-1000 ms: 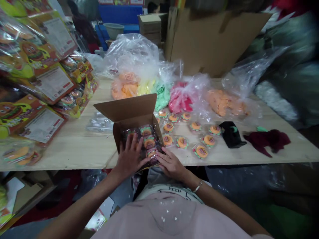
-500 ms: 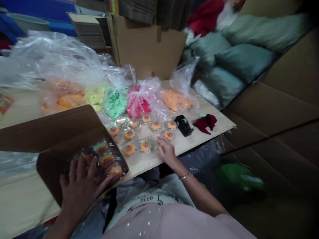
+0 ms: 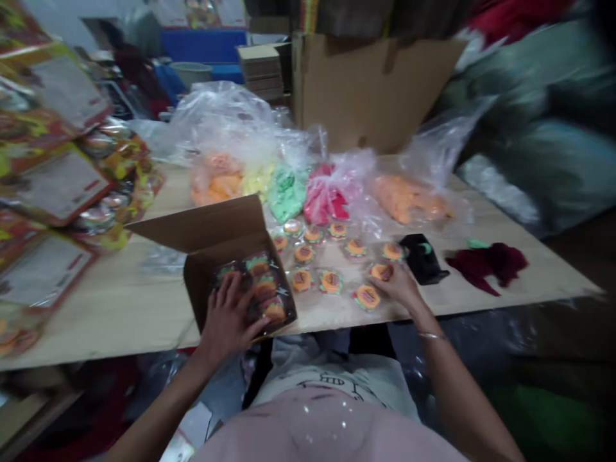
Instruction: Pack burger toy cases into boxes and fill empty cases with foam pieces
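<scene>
My left hand (image 3: 228, 317) is inside an open cardboard box (image 3: 206, 231), fingers spread over several clear-wrapped burger-shaped pieces (image 3: 264, 287); part of the contents is hidden beneath it. At the right of the loose rows, my right hand (image 3: 402, 287) has its fingers and thumb closed around a wrapped burger piece (image 3: 382, 272). Just below those fingers lies another wrapped burger piece (image 3: 366, 297), apart from the hand. More such pieces (image 3: 303, 253) are laid out on the table (image 3: 158, 308) between the box and my right hand.
A black tape dispenser (image 3: 423, 258) and a dark red cloth (image 3: 488, 263) lie to the right. Behind are clear bags of green (image 3: 287, 192), pink (image 3: 327, 196) and orange pieces (image 3: 409, 197), and a large carton (image 3: 375, 90). Printed packages (image 3: 52, 186) are piled at left.
The view has swung left, bringing the printed packages into sight. My right hand has moved right, from beside one burger piece to another near the tape dispenser. My left hand stays in the box.
</scene>
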